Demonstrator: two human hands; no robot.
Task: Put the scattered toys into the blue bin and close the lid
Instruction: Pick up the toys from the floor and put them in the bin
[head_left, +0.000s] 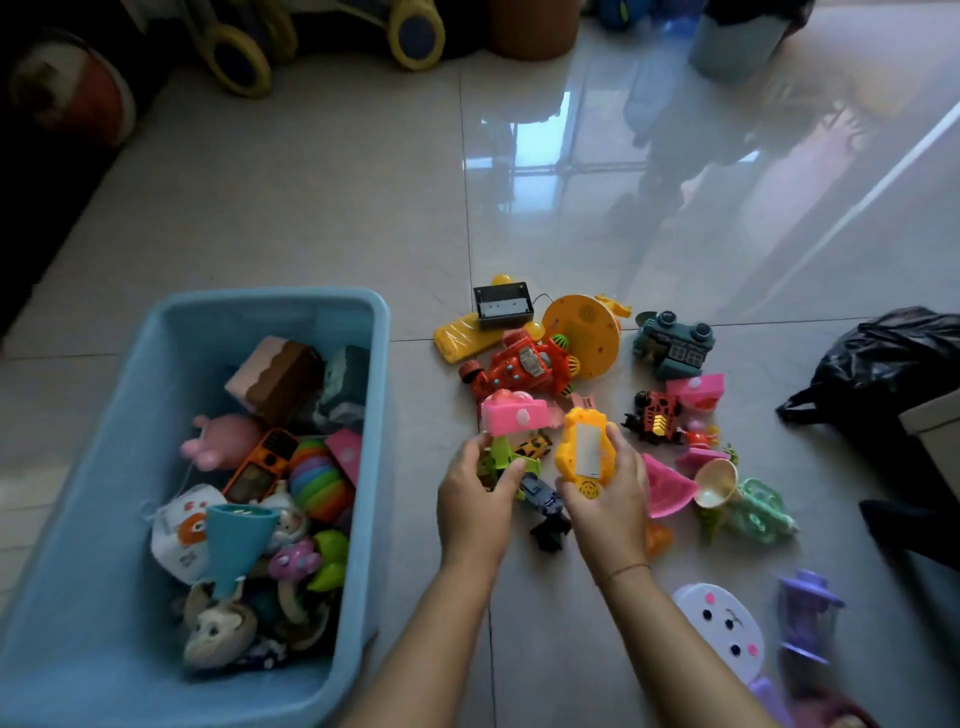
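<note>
Blue plastic bin is seen at the left of the head view, open-topped and already part-filled with toys. Its long axis runs away from the person. On the tiled floor to its right a loose pile is left, a red robot toy among it.

The left hand is curled round a green toy, thumb on top. A pink toy sits at its fingertips; contact cannot be confirmed. The right hand is wrapped round the lower end of a yellow toy, which is held with its long axis pointing away from the person.

The bin lies to the left of both hands, with the left hand nearer, so a leftward carry over the right rim is judged to be needed.

No lid is seen. The bin's near end is cut off by the frame edge. A dark toy between the hands is half covered. Purple items at lower right are blurred.
</note>
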